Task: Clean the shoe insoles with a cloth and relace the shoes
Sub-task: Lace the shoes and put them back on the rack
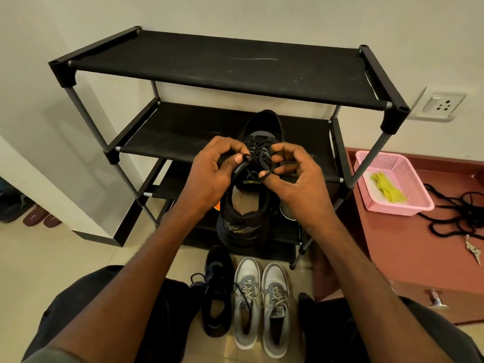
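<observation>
A black and grey sneaker [246, 218] stands on the lower shelf of the black shoe rack [209, 66], heel toward me, its tan insole visible inside. Its black lace [258, 157] is crossed through the eyelets. My left hand [212, 174] pinches one lace end between thumb and finger. My right hand [290, 171] pinches the other end, with a loop over the thumb. A yellow cloth [389, 188] lies in the pink basket [413, 203] on the right.
On the floor in front of me stand a black sneaker [217, 292] and a grey and white pair [262, 305]. A loose black lace [455, 213] and keys [472, 248] lie on the reddish cabinet [408, 247]. Slippers [39, 217] sit far left.
</observation>
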Tool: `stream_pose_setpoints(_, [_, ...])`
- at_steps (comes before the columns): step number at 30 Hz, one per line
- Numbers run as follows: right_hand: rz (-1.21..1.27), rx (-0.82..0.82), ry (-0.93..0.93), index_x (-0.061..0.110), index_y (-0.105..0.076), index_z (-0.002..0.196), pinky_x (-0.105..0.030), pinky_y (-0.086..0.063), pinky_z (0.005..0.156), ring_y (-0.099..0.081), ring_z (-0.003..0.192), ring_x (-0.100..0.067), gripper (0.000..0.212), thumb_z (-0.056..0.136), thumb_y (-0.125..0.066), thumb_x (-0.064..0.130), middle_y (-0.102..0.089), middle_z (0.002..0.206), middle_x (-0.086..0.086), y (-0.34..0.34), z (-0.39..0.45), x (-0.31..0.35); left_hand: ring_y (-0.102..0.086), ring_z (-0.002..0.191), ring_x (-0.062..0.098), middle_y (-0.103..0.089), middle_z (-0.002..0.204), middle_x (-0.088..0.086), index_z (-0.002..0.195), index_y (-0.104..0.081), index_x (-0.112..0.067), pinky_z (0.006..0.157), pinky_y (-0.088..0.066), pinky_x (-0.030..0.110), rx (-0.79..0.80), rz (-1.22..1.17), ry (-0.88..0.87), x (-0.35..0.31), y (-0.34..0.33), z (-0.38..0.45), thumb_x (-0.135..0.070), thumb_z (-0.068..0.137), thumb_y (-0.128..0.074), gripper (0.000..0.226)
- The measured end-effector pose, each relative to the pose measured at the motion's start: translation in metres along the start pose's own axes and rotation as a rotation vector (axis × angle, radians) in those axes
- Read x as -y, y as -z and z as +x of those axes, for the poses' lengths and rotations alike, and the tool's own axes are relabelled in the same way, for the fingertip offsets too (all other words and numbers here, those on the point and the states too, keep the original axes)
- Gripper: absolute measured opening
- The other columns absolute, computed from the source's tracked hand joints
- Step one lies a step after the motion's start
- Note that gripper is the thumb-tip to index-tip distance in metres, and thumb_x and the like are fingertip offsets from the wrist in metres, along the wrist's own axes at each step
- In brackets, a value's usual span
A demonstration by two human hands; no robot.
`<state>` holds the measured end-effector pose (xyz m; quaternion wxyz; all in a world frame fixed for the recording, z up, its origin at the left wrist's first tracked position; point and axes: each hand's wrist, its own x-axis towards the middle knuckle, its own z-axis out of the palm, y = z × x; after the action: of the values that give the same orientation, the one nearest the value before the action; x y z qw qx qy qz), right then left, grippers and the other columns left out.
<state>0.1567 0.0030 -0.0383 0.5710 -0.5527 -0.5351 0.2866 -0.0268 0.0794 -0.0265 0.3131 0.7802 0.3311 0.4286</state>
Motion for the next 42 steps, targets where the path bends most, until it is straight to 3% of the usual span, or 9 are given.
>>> stream_pose_setpoints(7, [-0.006, -0.009, -0.012, 0.030, -0.065, 0.124, -0.021, -0.054, 0.084, -0.064, 0.101, -0.015, 0.045, 0.083, -0.083, 0.024, -0.062, 0.118, 0.005, 0.000, 0.001, -0.003, -0.066, 0.088, 0.007, -0.065, 0.097, 0.001, 0.108, -0.063, -0.006, 0.077, -0.055, 0.023, -0.017, -0.237, 0.211, -0.009, -0.002, -0.002, -0.001, 0.107, -0.044, 0.020])
stream_pose_setpoints(14, [-0.031, -0.006, -0.006, 0.031, -0.065, 0.121, -0.020, -0.054, 0.085, -0.064, 0.101, -0.012, 0.043, 0.083, -0.084, 0.023, -0.063, 0.118, 0.006, -0.002, 0.001, -0.001, -0.068, 0.100, 0.027, -0.068, 0.105, 0.012, 0.108, -0.065, -0.008, 0.088, -0.061, 0.035, -0.026, -0.279, 0.238, -0.008, -0.001, -0.008, -0.004, 0.108, -0.044, 0.022])
stream_pose_setpoints(19, [0.009, -0.054, -0.029, 0.029, -0.066, 0.120, -0.025, -0.058, 0.087, -0.067, 0.100, -0.016, 0.041, 0.084, -0.085, 0.026, -0.066, 0.115, 0.003, -0.001, 0.003, -0.001, -0.068, 0.107, 0.021, -0.068, 0.113, 0.005, 0.121, -0.063, -0.008, 0.093, -0.059, 0.034, 0.034, -0.256, 0.146, -0.008, 0.006, -0.005, -0.012, 0.109, -0.046, 0.021])
stream_pose_setpoints(22, [0.078, -0.087, -0.075, 0.024, -0.065, 0.121, -0.031, -0.061, 0.087, -0.070, 0.100, -0.019, 0.046, 0.082, -0.088, 0.026, -0.068, 0.112, -0.003, 0.003, 0.003, -0.002, -0.064, 0.119, 0.015, -0.063, 0.127, 0.001, 0.132, -0.059, -0.018, 0.099, -0.056, 0.032, 0.141, -0.170, 0.162, 0.002, 0.015, -0.008, -0.031, 0.103, -0.057, 0.032])
stream_pose_setpoints(26, [0.058, -0.039, -0.059, 0.024, -0.071, 0.111, -0.033, -0.060, 0.083, -0.071, 0.098, -0.020, 0.036, 0.080, -0.089, 0.029, -0.071, 0.110, -0.006, 0.006, 0.000, -0.002, -0.063, 0.116, 0.009, -0.060, 0.126, -0.005, 0.121, -0.064, -0.027, 0.099, -0.053, 0.027, 0.096, -0.067, 0.151, 0.009, 0.014, -0.018, -0.041, 0.097, -0.067, 0.029])
stream_pose_setpoints(30, [0.069, -0.002, -0.052, 0.025, -0.075, 0.105, -0.040, -0.060, 0.091, -0.071, 0.100, -0.015, 0.017, 0.090, -0.080, 0.017, -0.072, 0.112, -0.005, 0.010, -0.002, 0.000, -0.067, 0.111, 0.018, -0.064, 0.118, -0.001, 0.117, -0.066, -0.022, 0.097, -0.058, 0.040, 0.009, -0.057, 0.111, 0.010, 0.010, -0.020, -0.039, 0.100, -0.064, 0.024])
stream_pose_setpoints(35, [-0.004, -0.049, -0.052, 0.033, -0.077, 0.092, -0.053, -0.059, 0.093, -0.072, 0.099, -0.018, 0.020, 0.091, -0.079, 0.013, -0.073, 0.106, 0.001, 0.007, -0.001, -0.004, -0.066, 0.102, 0.021, -0.063, 0.110, 0.000, 0.110, -0.065, -0.021, 0.091, -0.058, 0.043, -0.011, -0.010, 0.088, 0.007, 0.006, -0.022, -0.042, 0.099, -0.062, 0.024])
stream_pose_setpoints(38, [-0.024, -0.030, -0.079, 0.027, -0.073, 0.092, -0.051, -0.062, 0.086, -0.072, 0.095, -0.025, 0.015, 0.097, -0.071, 0.013, -0.073, 0.102, -0.004, 0.010, -0.001, 0.000, -0.066, 0.101, 0.022, -0.064, 0.109, 0.002, 0.110, -0.065, -0.020, 0.091, -0.058, 0.045, -0.019, -0.023, 0.097, 0.007, 0.007, -0.021, -0.036, 0.101, -0.064, 0.019])
stream_pose_setpoints(42, [0.264, -0.143, -0.210, 0.015, -0.064, 0.089, -0.039, -0.061, 0.075, -0.076, 0.098, -0.032, 0.019, 0.103, -0.054, 0.006, -0.075, 0.102, -0.013, 0.032, 0.000, 0.011, -0.066, 0.100, 0.021, -0.065, 0.109, 0.001, 0.110, -0.066, -0.020, 0.090, -0.059, 0.040, -0.022, -0.017, 0.101, 0.006, 0.006, -0.022, -0.035, 0.100, -0.065, 0.018])
